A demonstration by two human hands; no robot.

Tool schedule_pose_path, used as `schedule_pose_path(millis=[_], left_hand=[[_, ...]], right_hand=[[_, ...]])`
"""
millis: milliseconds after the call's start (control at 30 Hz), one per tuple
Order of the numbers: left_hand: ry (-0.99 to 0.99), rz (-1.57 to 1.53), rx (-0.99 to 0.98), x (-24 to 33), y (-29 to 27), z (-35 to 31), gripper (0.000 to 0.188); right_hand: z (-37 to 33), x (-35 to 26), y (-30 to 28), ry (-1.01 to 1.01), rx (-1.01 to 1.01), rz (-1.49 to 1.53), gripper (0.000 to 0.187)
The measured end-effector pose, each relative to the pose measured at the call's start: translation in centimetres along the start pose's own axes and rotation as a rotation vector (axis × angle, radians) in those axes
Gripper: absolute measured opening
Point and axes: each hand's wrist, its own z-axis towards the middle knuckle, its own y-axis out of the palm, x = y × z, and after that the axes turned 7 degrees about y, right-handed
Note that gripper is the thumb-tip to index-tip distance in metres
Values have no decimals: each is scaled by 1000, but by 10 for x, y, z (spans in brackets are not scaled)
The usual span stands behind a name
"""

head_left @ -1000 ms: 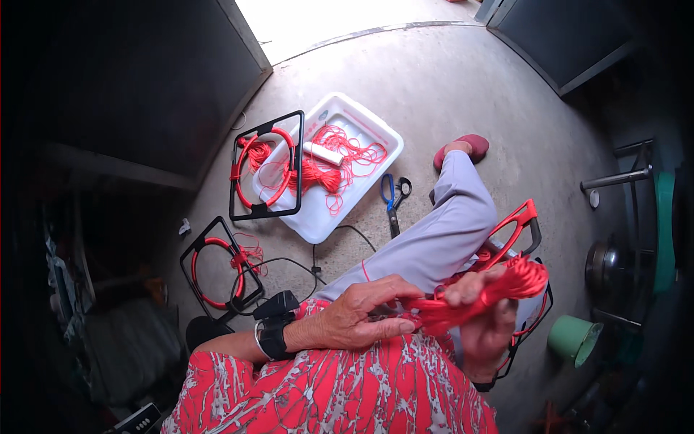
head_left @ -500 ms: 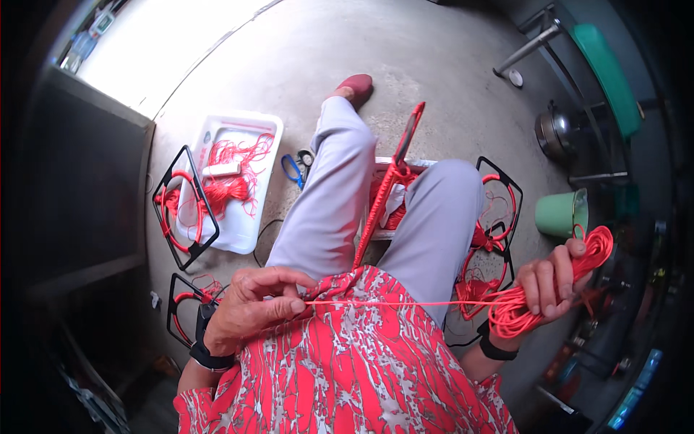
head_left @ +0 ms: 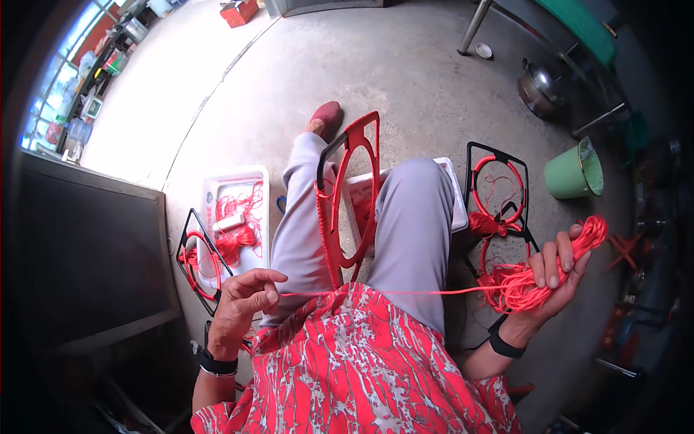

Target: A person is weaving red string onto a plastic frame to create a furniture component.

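A looped bundle of red cord [head_left: 517, 289] is gripped by my right hand [head_left: 555, 273], its loops sticking out on both sides of the fingers. From it a single strand [head_left: 405, 293] runs nearly straight across my lap to my left hand [head_left: 246, 300], where thumb and fingers pinch it. Between my knees a black frame with a ring inside [head_left: 324, 217] stands upright, mostly wrapped in red cord. Its top left corner still shows bare black. The frame's lower end meets my patterned shirt, and neither hand touches it.
Left stands a white tray [head_left: 266, 195] of red cord, with a black frame [head_left: 195, 246] beside it. A white bin [head_left: 457, 195] sits behind my right knee. More cord-wrapped frames [head_left: 499, 184], a green bucket [head_left: 571, 173] and a metal pot [head_left: 542, 90] are at right.
The frame between my knees has turned from nearly edge-on to show its ring. The view has shifted, bringing more far floor in. Both hands keep hold of the cord.
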Motion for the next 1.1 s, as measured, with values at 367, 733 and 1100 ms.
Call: schedule_pose_path(millis=[367,733,1100], left_hand=[[-35,217,308,-35,-53,-2,30],[-260,194,957,-209,-156,62,26],[-408,-33,1513,-270,-233,165,39]], right_hand=[[-1,51,-30,292,403,-502,37],[1,114,-11,541,637,-963,22],[1,121,3,438,845,-1328,32]])
